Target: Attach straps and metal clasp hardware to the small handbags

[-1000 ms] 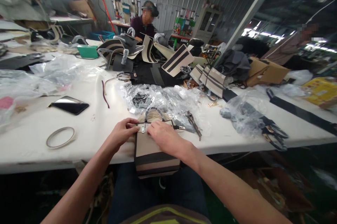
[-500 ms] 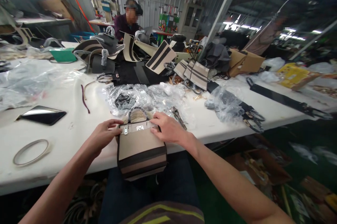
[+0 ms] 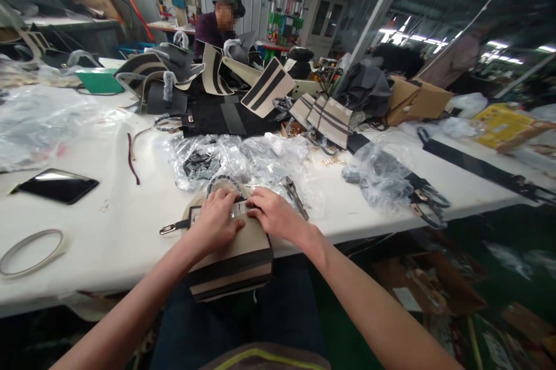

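Note:
A beige handbag [image 3: 245,245] with dark brown stripes lies at the table's near edge, its lower part over my lap. My left hand [image 3: 217,222] is across its upper edge, fingers curled and thumb near a small metal plate [image 3: 238,209] in the middle. Its fingers partly hide the plate. My right hand [image 3: 271,212] is closed at the upper right of the bag, fingertips beside the plate. The rounded handle [image 3: 225,182] sticks up behind my fingers. A dark strap with a metal clasp [image 3: 167,229] juts out on the left.
Behind the bag lie crumpled clear plastic [image 3: 243,156] and pliers [image 3: 296,197]. Left are a phone [image 3: 58,186] and a tape roll [image 3: 30,251]. Striped bag panels [image 3: 267,87] are heaped farther back, where a co-worker [image 3: 215,25] sits. Wrapped dark straps [image 3: 377,176] lie right.
My left hand has moved right, from the bag's left corner to near its central plate. The clasp strap now shows on the left. My right hand has shifted slightly inward.

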Demonstrator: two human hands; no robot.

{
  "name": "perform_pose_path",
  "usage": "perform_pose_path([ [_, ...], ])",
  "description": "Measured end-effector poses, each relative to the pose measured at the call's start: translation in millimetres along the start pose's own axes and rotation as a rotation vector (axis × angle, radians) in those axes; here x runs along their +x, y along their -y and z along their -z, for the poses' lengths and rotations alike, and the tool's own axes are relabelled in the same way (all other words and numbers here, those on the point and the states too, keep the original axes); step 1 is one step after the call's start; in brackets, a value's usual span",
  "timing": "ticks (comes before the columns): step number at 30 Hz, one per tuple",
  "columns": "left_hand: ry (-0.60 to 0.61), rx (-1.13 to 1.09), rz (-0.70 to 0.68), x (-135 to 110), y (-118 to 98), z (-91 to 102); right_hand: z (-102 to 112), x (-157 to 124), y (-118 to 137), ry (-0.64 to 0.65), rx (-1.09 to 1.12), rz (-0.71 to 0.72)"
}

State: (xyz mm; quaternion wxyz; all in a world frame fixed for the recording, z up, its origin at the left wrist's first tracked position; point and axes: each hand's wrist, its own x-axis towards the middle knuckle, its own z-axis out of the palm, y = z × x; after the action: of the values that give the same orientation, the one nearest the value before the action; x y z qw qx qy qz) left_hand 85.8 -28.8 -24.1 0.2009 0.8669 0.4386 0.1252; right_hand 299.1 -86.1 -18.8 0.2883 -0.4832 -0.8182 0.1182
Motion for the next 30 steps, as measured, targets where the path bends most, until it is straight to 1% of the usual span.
perform_pose_path([
  [3, 0.036, 0.014, 0.011, 4.6, 0.1, 3.6, 0.5, -0.3, -2.3, -0.016, 0.050, 0.000],
  [5, 0.064, -0.017, 0.045, 8.5, -1.8, 7.1, 1.5, -0.8, -7.0, -0.043, 0.149, -0.030],
  [8, 0.089, -0.128, 0.115, 13.3, -5.1, 10.4, 1.0, -2.7, -15.3, -0.155, 0.362, -0.188],
  [10, 0.097, -0.162, 0.127, 15.2, -6.8, 10.6, -1.7, -3.9, -16.9, -0.242, 0.495, -0.306],
  [12, 0.094, -0.136, 0.111, 16.4, -7.7, 9.5, -5.3, -4.2, -14.1, -0.266, 0.614, -0.386],
  [14, 0.086, -0.107, 0.098, 17.6, -7.7, 7.8, -8.1, -3.1, -8.8, -0.234, 0.689, -0.448],
  [16, 0.074, -0.113, 0.099, 18.9, -6.9, 5.9, -9.3, -0.9, -4.5, -0.186, 0.653, -0.452],
  [18, 0.051, -0.135, 0.091, 19.8, -5.7, 4.3, -9.2, 1.5, -2.6, -0.165, 0.558, -0.385],
  [20, 0.024, -0.148, 0.079, 20.1, -4.6, 3.1, -9.0, 3.1, -2.1, -0.165, 0.485, -0.304],
  [22, 0.010, -0.146, 0.076, 19.8, -3.8, 2.4, -9.4, 3.0, -1.4, -0.192, 0.468, -0.279],
  [27, 0.009, -0.137, 0.088, 19.0, -2.2, 1.0, -10.8, 0.0, 2.0, -0.276, 0.572, -0.405],
  [30, 0.004, -0.160, 0.079, 18.4, -1.4, -0.1, -11.0, 1.2, 2.4, -0.228, 0.529, -0.416],
])
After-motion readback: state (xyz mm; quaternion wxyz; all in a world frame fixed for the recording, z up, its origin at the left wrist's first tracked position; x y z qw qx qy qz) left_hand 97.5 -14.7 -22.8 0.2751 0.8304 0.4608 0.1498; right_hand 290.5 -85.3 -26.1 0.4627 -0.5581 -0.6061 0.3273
